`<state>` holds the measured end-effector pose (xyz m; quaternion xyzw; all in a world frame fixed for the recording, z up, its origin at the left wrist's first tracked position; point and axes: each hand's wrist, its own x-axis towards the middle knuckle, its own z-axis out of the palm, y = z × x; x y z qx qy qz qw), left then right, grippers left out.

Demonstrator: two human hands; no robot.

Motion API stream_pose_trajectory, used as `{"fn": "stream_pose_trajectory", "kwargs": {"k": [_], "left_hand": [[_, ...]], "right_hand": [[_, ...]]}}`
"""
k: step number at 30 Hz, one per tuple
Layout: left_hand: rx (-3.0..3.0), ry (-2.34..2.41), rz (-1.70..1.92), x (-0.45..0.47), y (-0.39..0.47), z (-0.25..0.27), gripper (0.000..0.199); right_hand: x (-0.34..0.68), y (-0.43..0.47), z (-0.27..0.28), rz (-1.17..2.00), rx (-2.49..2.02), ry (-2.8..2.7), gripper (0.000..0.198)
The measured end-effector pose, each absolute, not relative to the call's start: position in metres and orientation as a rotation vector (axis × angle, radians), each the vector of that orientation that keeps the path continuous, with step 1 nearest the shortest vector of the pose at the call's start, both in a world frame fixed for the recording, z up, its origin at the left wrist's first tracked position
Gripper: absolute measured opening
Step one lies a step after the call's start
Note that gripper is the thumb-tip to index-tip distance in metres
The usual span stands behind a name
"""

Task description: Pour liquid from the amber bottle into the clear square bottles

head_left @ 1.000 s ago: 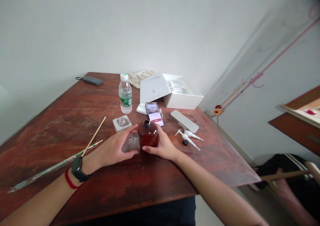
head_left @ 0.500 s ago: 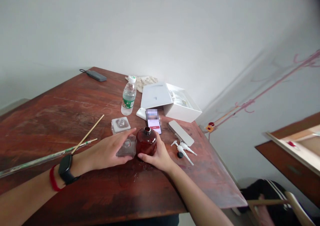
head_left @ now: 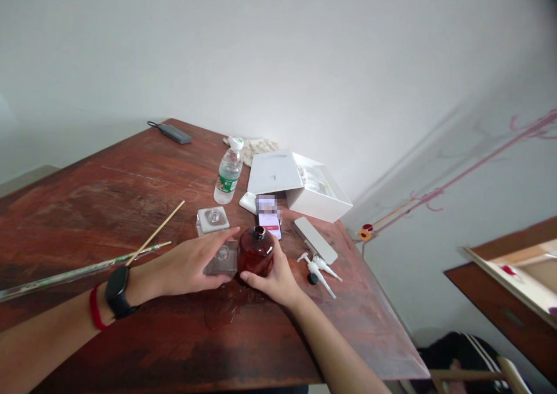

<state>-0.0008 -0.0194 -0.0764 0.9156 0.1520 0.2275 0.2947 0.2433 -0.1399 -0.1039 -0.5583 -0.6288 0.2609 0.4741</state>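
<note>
My right hand (head_left: 278, 278) is wrapped round a dark amber bottle (head_left: 256, 253), upright on the table with its neck uncapped. To its left, my left hand (head_left: 198, 260) grips a clear square bottle (head_left: 223, 257), fingers along its far side and thumb in front. The two bottles stand side by side, almost touching. Just behind is a second square bottle (head_left: 213, 219) with whitish contents. White pump heads (head_left: 319, 271) and a small black cap (head_left: 312, 278) lie to the right of the amber bottle. Wet spots (head_left: 228, 313) shine on the wood in front.
A water bottle (head_left: 228, 170) stands farther back, near an open white box (head_left: 319, 194) and a phone (head_left: 270, 224). A pale case (head_left: 315, 241) lies at right. Chopsticks (head_left: 156, 231) and a wrapped stick (head_left: 78, 272) lie at left; a grey power bank (head_left: 174, 133) is at the back.
The view has shifted slightly. Both hands keep their hold on the two bottles, which stay in place on the table.
</note>
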Motion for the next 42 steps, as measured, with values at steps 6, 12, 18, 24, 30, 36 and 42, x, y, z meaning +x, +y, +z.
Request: {"fn": "stream_pose_trajectory", "kwargs": {"k": [6,12,18,24,30,36,42], "left_hand": [[2.436,0.384,0.612,-0.0009,-0.0192,-0.0786,0.089],[2.432,0.377,0.621,-0.0006,-0.0191,-0.0789,0.089],[2.419,0.366,0.645,-0.0001,-0.02,-0.0772,0.089],[2.397,0.357,0.67,-0.0004,-0.0197,-0.0784,0.088],[2.417,0.378,0.627,-0.0011,-0.0188,-0.0784,0.089],[2.408,0.367,0.646,-0.0003,-0.0199,-0.0766,0.087],[2.407,0.371,0.652,0.0002,-0.0201,-0.078,0.087]], "right_hand": [[0.2434,-0.1403,-0.1036,0.631,-1.389,-1.551,0.094],[0.2432,-0.1408,-0.1021,0.622,-1.37,-1.56,0.092],[0.2424,-0.1405,-0.0992,0.619,-1.357,-1.575,0.09],[0.2419,-0.1409,-0.0976,0.63,-1.381,-1.575,0.093],[0.2421,-0.1412,-0.0974,0.622,-1.387,-1.572,0.092],[0.2426,-0.1413,-0.0983,0.616,-1.404,-1.568,0.093],[0.2414,-0.1415,-0.096,0.629,-1.388,-1.569,0.094]]}}
